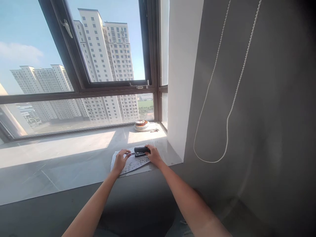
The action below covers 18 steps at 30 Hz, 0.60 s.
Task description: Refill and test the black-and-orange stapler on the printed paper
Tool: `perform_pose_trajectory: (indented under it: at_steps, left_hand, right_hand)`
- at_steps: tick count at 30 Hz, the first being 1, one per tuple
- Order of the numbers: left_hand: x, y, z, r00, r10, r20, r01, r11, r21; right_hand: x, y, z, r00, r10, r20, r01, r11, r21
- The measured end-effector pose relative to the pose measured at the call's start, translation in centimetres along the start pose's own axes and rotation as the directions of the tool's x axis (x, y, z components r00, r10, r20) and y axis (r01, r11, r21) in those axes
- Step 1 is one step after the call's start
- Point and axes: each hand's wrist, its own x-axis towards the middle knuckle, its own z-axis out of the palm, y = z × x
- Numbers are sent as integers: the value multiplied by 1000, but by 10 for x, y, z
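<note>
A black stapler lies over printed paper sheets on the window sill. My right hand is closed around the stapler's right end. At its left end my left hand pinches with thumb and fingertips around a thin metallic piece that juts out of the stapler. That piece is too small to make out clearly. Between the stapler's upper and lower parts a narrow gap shows. The paper spreads beneath both hands, close to the front edge of the sill.
The pale sill runs along a dark-framed window. Near the window corner sits a stack of round, plate-like things with a small dark chain beside it. A beaded blind cord hangs in a loop along the grey wall on the right.
</note>
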Motion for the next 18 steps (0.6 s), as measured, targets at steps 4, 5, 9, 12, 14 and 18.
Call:
perform_pose_trajectory:
  at_steps: [4, 5, 9, 12, 14, 18]
  left_hand:
    - [-1, 3, 0, 993, 120, -8, -119, 992, 34]
    - [-1, 4, 0, 990, 141, 9, -141, 989, 40]
    - [-1, 5, -1, 983, 178, 55, -180, 983, 44]
    - [-2, 6, -1, 977, 202, 73, -204, 979, 22]
    - [-3, 6, -1, 970, 224, 89, -227, 974, 24]
    - [-4, 7, -1, 962, 244, 124, -252, 967, 48]
  right_hand:
    - [-1, -3, -2, 1000, 5, 23, -6, 999, 32]
    - [-1, -4, -2, 999, -3, 32, 2, 999, 40]
    - [-2, -10, -6, 991, -89, 102, 81, 994, 74]
    - [-1, -13, -7, 988, -105, 113, 96, 992, 80]
    - [-1, -13, -7, 993, -69, 94, 62, 995, 74]
    - [-1, -9, -5, 995, -51, 85, 45, 996, 74]
